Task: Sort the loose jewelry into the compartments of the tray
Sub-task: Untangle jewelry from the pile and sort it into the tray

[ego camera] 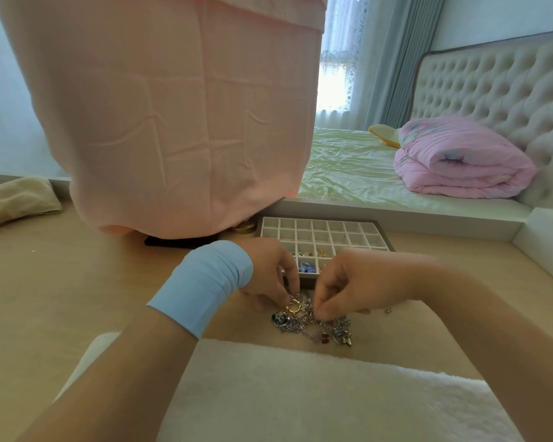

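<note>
Your loose jewelry (313,323) is mostly unsorted. It lies in one tangled heap of silver chains, pendants and a gold ring (293,307) on the bench (77,282), close to its near edge and just in front of the tray (320,220). One small stray piece (388,310) lies apart from the heap, toward the right edge.

Both of your hands are down in the heap. Your left hand (268,272) has its fingers curled and drawn together, pinching the tangle right at the gold ring. Your right hand (348,282) has its fingers closed on a chain near the middle of the pile. You look to be teasing pieces apart, not carrying one across.

The tray sits nearer the bench's far edge, and your hands hide part of its near row. Of its many white cells only a few in the nearer rows hold anything: a blue piece (307,267) and some small gold items (322,252). The farther rows look bare. So I judge the job barely begun, with a handful placed and nearly the whole heap to go. The knotted chains will likely need freeing first.

A white fleecy cover (300,393) overlaps the near edge below the heap. A pink cloth (179,122) hangs over something at the far left side, with a gold tin (245,227) at its foot beside the tray.
</note>
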`<state>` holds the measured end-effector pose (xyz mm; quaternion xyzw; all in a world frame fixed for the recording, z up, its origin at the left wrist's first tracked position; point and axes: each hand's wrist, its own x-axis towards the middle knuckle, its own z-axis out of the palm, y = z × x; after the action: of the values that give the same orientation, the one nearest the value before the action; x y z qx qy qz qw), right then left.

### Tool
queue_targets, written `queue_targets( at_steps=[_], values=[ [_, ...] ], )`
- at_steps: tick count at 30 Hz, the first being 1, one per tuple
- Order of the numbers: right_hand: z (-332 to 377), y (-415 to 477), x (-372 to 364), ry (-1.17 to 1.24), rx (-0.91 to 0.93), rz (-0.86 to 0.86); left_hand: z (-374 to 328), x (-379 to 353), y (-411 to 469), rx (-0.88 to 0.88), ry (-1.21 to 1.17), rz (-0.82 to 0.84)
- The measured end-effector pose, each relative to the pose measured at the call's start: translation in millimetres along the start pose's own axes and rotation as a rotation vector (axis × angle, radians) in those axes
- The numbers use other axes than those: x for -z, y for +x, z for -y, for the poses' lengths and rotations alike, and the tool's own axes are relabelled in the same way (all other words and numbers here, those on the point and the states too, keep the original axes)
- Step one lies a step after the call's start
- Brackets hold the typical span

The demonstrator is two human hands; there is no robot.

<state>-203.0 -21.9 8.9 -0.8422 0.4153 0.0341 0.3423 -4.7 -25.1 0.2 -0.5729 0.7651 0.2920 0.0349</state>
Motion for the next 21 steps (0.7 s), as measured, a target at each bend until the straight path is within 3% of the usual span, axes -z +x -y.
queue_targets(
  at_steps=[4,16,19,21],
  values=[
    [1,16,-14,-0.214,0.02,-0.287,-1,-1,2,0.032,0.119,-0.058],
    [8,28,-33,-0.487,0.067,-0.274,3,-1,4,0.033,0.106,0.005],
    [6,26,-31,-0.413,0.064,-0.259,4,2,0,-0.013,0.044,-0.013],
    [3,23,-23,-0.232,0.071,-0.3,6,6,-2,-0.051,-0.036,-0.042]
  ],
)
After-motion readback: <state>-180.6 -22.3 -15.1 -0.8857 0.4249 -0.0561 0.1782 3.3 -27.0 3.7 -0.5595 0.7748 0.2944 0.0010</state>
